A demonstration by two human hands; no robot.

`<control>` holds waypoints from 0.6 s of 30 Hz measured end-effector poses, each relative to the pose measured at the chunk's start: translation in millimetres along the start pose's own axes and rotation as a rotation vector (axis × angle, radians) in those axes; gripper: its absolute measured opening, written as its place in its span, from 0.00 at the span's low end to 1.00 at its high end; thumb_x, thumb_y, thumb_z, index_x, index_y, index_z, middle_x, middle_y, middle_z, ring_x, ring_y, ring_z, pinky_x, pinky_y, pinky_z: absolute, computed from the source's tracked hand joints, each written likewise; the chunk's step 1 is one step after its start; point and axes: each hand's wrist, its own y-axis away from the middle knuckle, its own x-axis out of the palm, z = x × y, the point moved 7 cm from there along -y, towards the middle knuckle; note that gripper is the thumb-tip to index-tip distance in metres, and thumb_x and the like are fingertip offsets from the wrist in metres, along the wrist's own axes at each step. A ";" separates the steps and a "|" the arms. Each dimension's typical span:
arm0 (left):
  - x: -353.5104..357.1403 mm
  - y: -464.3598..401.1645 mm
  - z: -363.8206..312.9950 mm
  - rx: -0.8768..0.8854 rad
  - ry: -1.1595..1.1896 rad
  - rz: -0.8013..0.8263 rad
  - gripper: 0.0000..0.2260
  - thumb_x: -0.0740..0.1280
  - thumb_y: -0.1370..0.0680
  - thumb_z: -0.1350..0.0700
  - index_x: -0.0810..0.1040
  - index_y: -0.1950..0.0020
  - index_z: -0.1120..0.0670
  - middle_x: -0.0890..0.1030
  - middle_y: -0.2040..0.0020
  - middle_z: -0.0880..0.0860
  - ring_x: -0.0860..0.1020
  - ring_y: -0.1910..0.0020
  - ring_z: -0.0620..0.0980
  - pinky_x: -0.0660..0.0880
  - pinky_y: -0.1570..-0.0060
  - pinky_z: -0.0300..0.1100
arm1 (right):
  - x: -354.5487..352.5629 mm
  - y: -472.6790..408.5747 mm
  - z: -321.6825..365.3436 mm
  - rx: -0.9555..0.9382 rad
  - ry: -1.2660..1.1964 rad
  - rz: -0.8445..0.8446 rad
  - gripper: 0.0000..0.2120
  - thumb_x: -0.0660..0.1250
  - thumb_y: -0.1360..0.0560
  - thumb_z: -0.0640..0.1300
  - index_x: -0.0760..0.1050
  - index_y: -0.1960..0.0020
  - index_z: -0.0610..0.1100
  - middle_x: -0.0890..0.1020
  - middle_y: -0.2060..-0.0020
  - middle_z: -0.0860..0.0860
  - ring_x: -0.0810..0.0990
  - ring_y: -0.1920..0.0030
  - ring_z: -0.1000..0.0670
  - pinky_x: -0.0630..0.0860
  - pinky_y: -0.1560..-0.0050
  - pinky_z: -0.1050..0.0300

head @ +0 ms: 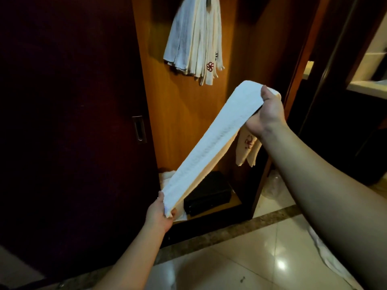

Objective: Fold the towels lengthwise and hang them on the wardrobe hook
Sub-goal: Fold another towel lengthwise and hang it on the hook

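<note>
A white towel (211, 139), folded into a long narrow strip, stretches diagonally in front of the open wardrobe. My left hand (160, 212) grips its lower end. My right hand (265, 114) holds the upper end higher up, thumb on top, with a short tail bearing a red emblem hanging below it. Several folded white towels (194, 38) with red emblems hang from the wardrobe hook (208, 1) at the top of the wooden back panel.
A dark sliding wardrobe door (73, 122) with a recessed handle (138, 129) fills the left. A black case (207, 193) and more white cloth (166, 176) lie on the wardrobe floor. Another white towel (328, 260) lies on the glossy tiled floor at the right.
</note>
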 end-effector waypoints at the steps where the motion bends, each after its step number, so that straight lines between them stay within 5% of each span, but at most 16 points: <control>1: 2.4 -0.3 2.4 -0.001 -0.032 0.015 0.15 0.63 0.18 0.48 0.77 0.38 0.58 0.82 0.52 0.55 0.78 0.65 0.50 0.76 0.70 0.40 | 1.3 -0.4 1.6 0.000 0.003 -0.001 0.14 0.58 0.17 0.52 0.74 0.45 0.42 0.85 0.48 0.43 0.84 0.47 0.41 0.80 0.47 0.46; 3: 4.8 -3.4 7.7 -0.027 -0.118 0.021 0.14 0.64 0.18 0.49 0.77 0.42 0.58 0.81 0.56 0.57 0.79 0.66 0.51 0.81 0.60 0.42 | 5.1 -2.1 3.8 0.002 0.009 -0.002 0.14 0.58 0.17 0.52 0.74 0.47 0.42 0.84 0.47 0.42 0.83 0.46 0.40 0.77 0.41 0.44; 6: 10.2 -12.2 15.9 -0.060 -0.281 0.027 0.12 0.60 0.16 0.51 0.77 0.50 0.59 0.73 0.71 0.54 0.71 0.80 0.47 0.69 0.81 0.33 | 8.9 -5.4 3.5 0.003 0.021 -0.011 0.15 0.59 0.17 0.53 0.74 0.47 0.41 0.84 0.47 0.41 0.82 0.45 0.39 0.73 0.35 0.41; 8: 14.5 -22.7 23.5 -0.075 -0.382 0.024 0.14 0.59 0.16 0.53 0.75 0.57 0.58 0.69 0.76 0.52 0.65 0.82 0.45 0.58 0.83 0.30 | 9.7 -6.7 2.5 0.000 0.041 -0.011 0.16 0.58 0.17 0.53 0.74 0.49 0.41 0.83 0.49 0.42 0.81 0.45 0.40 0.73 0.35 0.41; 18: 50.9 -67.5 49.7 -0.200 -0.698 0.083 0.15 0.64 0.19 0.55 0.78 0.64 0.58 0.72 0.71 0.54 0.68 0.73 0.49 0.63 0.78 0.37 | 19.9 -20.6 1.8 -0.028 0.139 -0.025 0.23 0.58 0.17 0.56 0.67 0.30 0.41 0.78 0.39 0.41 0.78 0.41 0.41 0.71 0.32 0.41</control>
